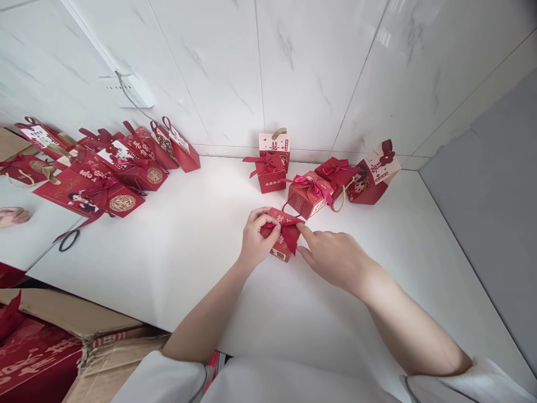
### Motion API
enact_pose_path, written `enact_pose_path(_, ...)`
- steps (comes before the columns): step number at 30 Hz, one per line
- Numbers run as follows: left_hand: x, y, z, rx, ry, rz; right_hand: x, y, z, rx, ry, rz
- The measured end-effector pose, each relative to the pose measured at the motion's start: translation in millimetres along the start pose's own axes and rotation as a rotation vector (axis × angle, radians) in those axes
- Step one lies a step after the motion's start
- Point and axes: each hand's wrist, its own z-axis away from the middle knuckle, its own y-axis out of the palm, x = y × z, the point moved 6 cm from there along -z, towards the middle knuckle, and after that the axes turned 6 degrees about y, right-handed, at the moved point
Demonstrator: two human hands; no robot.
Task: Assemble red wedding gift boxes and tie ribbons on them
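A small red gift box with light printing lies on the white table in front of me. A red ribbon bow crosses its top, one tail hanging over the near side. My left hand is closed at the box's left, thumb and index finger pinching the ribbon. From the right, my right hand reaches in with its index fingertip on the bow's right end. Its thumb stands apart, near the box's right edge; the other fingers are mostly hidden. Just behind sits another red gift box with a pink-red bow.
More red gift boxes stand by the tiled wall, one box farther right. Several boxes crowd the left, near a black ring. An open carton is at lower left. Another person's hand shows at the left edge.
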Motion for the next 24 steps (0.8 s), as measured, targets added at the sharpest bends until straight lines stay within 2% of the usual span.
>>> enact_pose_path(4,3,-2.7,-1,0.054,-0.069,0.116,-18,-17,7,-0.165,-0.054,-0.063)
enact_pose_path(8,8,-15.7,-8,0.041,-0.112,0.202,-35,-19,10,-0.183,-0.029,-0.133)
enact_pose_path(10,13,-28.2,-13,-0.015,-0.119,0.193,-38,-20,8,-0.186,-0.025,-0.163)
enact_pose_path(12,18,-39.4,-17,-0.023,-0.13,0.147,-37,-22,3,-0.197,-0.035,-0.19)
enact_pose_path(15,22,-45.6,-20,0.108,-0.147,0.094,-32,-24,-9,-0.218,-0.094,-0.266)
enact_pose_path(19,20,-41.1,-18,0.315,-0.162,0.113,-31,-17,-26,-0.208,-0.128,-0.349)
enact_pose_path(24,21,-39.4,-16,0.329,-0.161,0.14,-30,-15,-34,-0.301,-0.184,-0.397)
